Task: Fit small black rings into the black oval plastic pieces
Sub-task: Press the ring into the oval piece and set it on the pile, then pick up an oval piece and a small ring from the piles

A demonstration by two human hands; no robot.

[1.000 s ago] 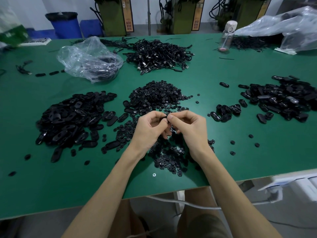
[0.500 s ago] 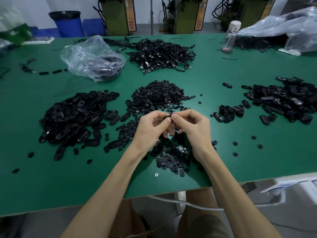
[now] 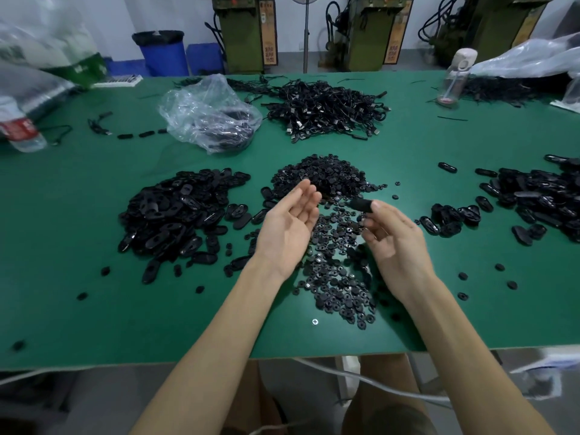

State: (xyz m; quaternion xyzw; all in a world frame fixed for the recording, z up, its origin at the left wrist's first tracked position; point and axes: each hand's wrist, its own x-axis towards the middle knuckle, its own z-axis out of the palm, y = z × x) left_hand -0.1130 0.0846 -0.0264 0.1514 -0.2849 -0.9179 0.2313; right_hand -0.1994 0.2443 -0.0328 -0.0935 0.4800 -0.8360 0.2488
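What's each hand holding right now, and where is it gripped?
Right hand pinches a black oval piece by one end; left hand holds nothing.

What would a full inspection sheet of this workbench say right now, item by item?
Surface: green table, flat, a screw head near its front edge.
Job's things: rings heap in the middle; oval pieces heap on the left, another oval heap on the right; strays scattered around.
Clutter: clear plastic bag, water bottle at far left.
Hands: left hand open, palm up, empty; right hand pinches one oval piece above the rings.
Cables: tangle of black corded parts at the back; white cable below the table edge.
Surroundings: blue bin, green machines by the wall.
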